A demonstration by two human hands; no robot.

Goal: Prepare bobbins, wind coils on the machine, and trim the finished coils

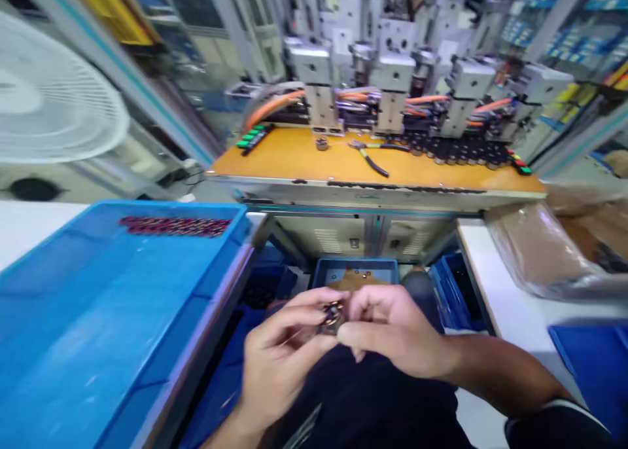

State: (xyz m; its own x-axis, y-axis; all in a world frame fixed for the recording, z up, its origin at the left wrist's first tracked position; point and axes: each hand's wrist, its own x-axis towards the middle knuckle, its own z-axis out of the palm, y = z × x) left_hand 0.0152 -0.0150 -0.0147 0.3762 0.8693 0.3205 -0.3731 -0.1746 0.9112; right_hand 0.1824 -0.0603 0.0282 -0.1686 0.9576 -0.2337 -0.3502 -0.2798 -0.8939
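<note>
A small motor stator (333, 315) with copper windings is held up in front of my body. My left hand (279, 351) is closed around its left side, thumb below and fingers above. At the stator's right edge, my right hand (392, 328) has its thumb and curled fingers pinched together against it. Fingers partly cover the piece, and any fine wire ends between them are too small to make out. Beneath my hands is a small blue bin (356, 264) with cardboard and a few little rings in it.
A large blue tray (98, 318) at left holds rows of small red-and-dark parts (176, 226). Ahead, an orange-topped bench (284, 158) carries pliers (370, 158), one stator (322, 144) and several dark stators (456, 151) below machine heads. Plastic-wrapped cardboard (534, 239) lies right; a fan (59, 95) stands left.
</note>
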